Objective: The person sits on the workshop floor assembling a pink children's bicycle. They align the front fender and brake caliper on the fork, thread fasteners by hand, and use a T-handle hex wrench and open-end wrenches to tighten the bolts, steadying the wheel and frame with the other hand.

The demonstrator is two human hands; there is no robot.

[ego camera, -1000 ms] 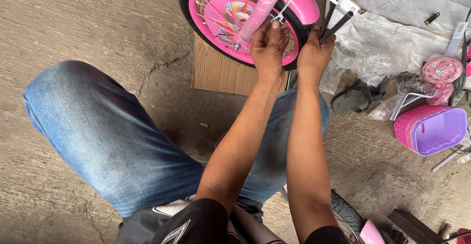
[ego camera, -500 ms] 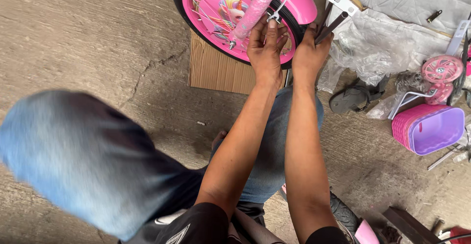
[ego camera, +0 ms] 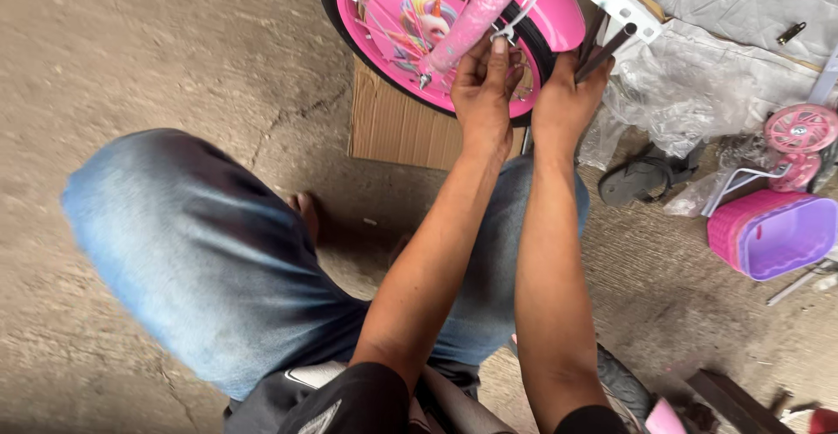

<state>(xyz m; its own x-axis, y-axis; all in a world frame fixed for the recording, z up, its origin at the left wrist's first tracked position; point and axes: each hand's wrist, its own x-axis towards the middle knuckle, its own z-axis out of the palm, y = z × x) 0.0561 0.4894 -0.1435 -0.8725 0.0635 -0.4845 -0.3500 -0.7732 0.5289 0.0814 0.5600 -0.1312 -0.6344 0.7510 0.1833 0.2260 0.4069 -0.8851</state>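
A small pink bicycle wheel [ego camera: 384, 15] with a black tyre and a pink mudguard [ego camera: 559, 10] stands at the top of the head view. My left hand [ego camera: 482, 89] reaches up to the pink fork leg [ego camera: 480, 6], its fingers pinching a small metal part near the spokes. My right hand [ego camera: 567, 93] is beside it, closed around a dark tool handle [ego camera: 607, 50] that points up to the right. Both forearms stretch forward over my knees in blue jeans [ego camera: 201, 259].
A flat cardboard sheet [ego camera: 393, 128] lies under the wheel on the concrete floor. At the right are crumpled clear plastic [ego camera: 690, 93], a dark sandal [ego camera: 642, 181], a pink and purple basket [ego camera: 772, 233] and a pink training wheel [ego camera: 799, 133].
My left knee has swung left and then settled lower in the view. Both hands have stayed at the wheel, with the fingers of the left hand shifting slightly on the fork.
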